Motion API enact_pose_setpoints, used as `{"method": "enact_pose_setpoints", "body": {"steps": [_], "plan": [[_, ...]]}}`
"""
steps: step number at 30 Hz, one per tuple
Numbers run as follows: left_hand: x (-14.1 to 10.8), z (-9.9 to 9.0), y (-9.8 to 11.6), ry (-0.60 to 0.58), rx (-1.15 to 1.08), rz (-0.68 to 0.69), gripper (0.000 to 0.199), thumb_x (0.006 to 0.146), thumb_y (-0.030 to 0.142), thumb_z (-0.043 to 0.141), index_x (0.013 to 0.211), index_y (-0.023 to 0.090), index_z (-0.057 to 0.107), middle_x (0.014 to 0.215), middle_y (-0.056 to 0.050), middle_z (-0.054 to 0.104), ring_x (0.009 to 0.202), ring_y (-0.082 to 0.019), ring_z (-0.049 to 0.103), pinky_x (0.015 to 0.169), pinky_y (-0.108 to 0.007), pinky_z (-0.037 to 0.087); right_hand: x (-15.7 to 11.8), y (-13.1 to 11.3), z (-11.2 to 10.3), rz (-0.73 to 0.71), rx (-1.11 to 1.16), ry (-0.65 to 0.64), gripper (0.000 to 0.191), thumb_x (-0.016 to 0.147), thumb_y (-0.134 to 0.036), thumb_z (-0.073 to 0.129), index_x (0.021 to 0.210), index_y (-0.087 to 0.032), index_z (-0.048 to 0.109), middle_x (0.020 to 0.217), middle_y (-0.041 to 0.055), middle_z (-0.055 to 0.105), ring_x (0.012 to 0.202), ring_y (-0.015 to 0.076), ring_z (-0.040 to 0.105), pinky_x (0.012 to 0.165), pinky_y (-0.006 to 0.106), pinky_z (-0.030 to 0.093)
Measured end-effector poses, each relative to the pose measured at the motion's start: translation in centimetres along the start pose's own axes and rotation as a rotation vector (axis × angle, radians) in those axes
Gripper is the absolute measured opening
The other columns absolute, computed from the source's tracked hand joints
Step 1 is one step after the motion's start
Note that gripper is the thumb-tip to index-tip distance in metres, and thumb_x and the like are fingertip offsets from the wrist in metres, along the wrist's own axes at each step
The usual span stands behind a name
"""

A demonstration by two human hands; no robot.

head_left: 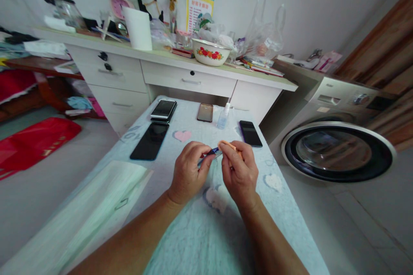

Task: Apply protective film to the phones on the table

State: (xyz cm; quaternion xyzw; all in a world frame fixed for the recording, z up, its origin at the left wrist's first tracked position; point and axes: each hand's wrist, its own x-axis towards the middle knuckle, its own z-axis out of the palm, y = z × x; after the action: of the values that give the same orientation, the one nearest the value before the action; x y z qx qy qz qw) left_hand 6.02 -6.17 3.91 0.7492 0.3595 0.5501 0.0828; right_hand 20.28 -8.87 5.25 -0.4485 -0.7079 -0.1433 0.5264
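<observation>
Over the middle of the table, my left hand (189, 174) pinches a thin, glossy dark-blue object (213, 151) between thumb and fingers. It is seen nearly edge-on and mostly covered by my fingers, so its kind does not show. My right hand (240, 174) is closed on a small orange cloth (228, 144), which presses against the right end of the blue object. Beyond my hands stand a clear spray bottle (223, 117) with a white cap and a brownish phone case (205, 112). A dark phone (251, 133) lies to the right.
On the table's left are a large black phone (150, 141) and stacked phones (164, 109). A pale translucent sheet (97, 206) covers the front left of the tablecloth (271, 219). Behind stands a white desk (193, 78) with a floral bowl (211, 53); a washing machine (335, 107) is right.
</observation>
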Motion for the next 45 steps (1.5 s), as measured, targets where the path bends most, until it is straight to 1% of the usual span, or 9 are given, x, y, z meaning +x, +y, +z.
{"method": "enact_pose_setpoints", "body": {"steps": [8,12,18,27,33,35,40,43,45], "plan": [[-0.1,0.1,-0.4,0.006,0.001,-0.021,0.004,0.088,0.019,0.057,0.088,0.019,0.053,0.083,0.000,0.057,0.076,-0.014,0.055,0.071,-0.027,0.046,0.6,1.1,-0.1,0.065,-0.064,0.088,0.027,0.088,-0.009,0.053,0.107,-0.024,0.066,0.099,0.0058,0.057,0.081,0.0134,0.060,0.071,0.028,0.053],[0.0,0.0,-0.3,0.017,0.005,-0.024,0.003,0.088,0.020,0.056,0.087,0.020,0.053,0.082,0.000,0.058,0.076,-0.014,0.056,0.071,-0.027,0.046,0.7,1.1,-0.1,0.159,0.001,0.101,0.023,0.090,-0.014,0.054,0.106,-0.025,0.066,0.099,0.0049,0.058,0.084,0.0138,0.060,0.074,0.029,0.052],[0.0,-0.1,-0.4,0.023,0.009,-0.038,0.002,0.087,0.020,0.056,0.086,0.020,0.054,0.081,0.000,0.058,0.075,-0.014,0.056,0.070,-0.027,0.046,0.9,0.8,0.0,0.327,0.175,0.093,0.018,0.091,-0.019,0.054,0.101,-0.023,0.069,0.094,0.0047,0.059,0.089,0.0159,0.061,0.079,0.032,0.052],[0.1,-0.2,-0.5,0.059,0.012,-0.065,0.004,0.086,0.019,0.057,0.087,0.019,0.053,0.080,0.001,0.056,0.074,-0.013,0.055,0.069,-0.025,0.046,0.6,1.1,0.5,0.477,0.348,0.061,0.016,0.091,-0.025,0.056,0.101,-0.021,0.068,0.098,0.0054,0.063,0.095,0.0167,0.061,0.086,0.035,0.050],[0.3,-0.4,-0.7,0.105,-0.005,-0.117,0.004,0.085,0.019,0.057,0.087,0.019,0.054,0.080,0.001,0.056,0.073,-0.012,0.054,0.068,-0.024,0.046,-0.4,1.8,1.6,0.566,0.413,0.020,0.015,0.089,-0.029,0.058,0.096,-0.020,0.068,0.094,0.0039,0.063,0.090,0.0158,0.061,0.082,0.033,0.050],[0.3,-0.4,-0.9,0.114,-0.012,-0.140,0.004,0.086,0.021,0.057,0.087,0.019,0.054,0.080,0.002,0.056,0.073,-0.012,0.054,0.068,-0.024,0.046,-0.8,2.1,2.1,0.574,0.428,0.002,0.016,0.089,-0.030,0.058,0.096,-0.019,0.068,0.095,0.0047,0.063,0.092,0.0165,0.061,0.084,0.034,0.049],[0.3,-0.4,-1.1,0.110,-0.018,-0.163,0.005,0.086,0.023,0.056,0.087,0.019,0.054,0.080,0.001,0.055,0.073,-0.013,0.054,0.068,-0.025,0.047,-1.1,2.4,2.6,0.604,0.463,-0.020,0.018,0.088,-0.032,0.059,0.096,-0.018,0.068,0.094,0.0048,0.063,0.090,0.0163,0.061,0.083,0.033,0.050],[0.3,-0.4,-1.0,0.101,-0.017,-0.154,0.004,0.086,0.023,0.056,0.086,0.019,0.054,0.080,0.001,0.055,0.073,-0.013,0.055,0.068,-0.025,0.047,-1.0,2.3,2.5,0.635,0.486,-0.007,0.018,0.087,-0.032,0.060,0.096,-0.018,0.068,0.092,0.0038,0.062,0.086,0.0154,0.061,0.079,0.032,0.050],[0.4,-0.4,-0.8,0.096,-0.013,-0.138,0.003,0.087,0.022,0.055,0.086,0.020,0.053,0.079,0.001,0.055,0.074,-0.013,0.055,0.068,-0.025,0.047,-0.8,2.2,2.3,0.651,0.500,0.004,0.018,0.086,-0.033,0.061,0.095,-0.019,0.068,0.090,0.0031,0.062,0.081,0.0148,0.060,0.073,0.030,0.050]]}}
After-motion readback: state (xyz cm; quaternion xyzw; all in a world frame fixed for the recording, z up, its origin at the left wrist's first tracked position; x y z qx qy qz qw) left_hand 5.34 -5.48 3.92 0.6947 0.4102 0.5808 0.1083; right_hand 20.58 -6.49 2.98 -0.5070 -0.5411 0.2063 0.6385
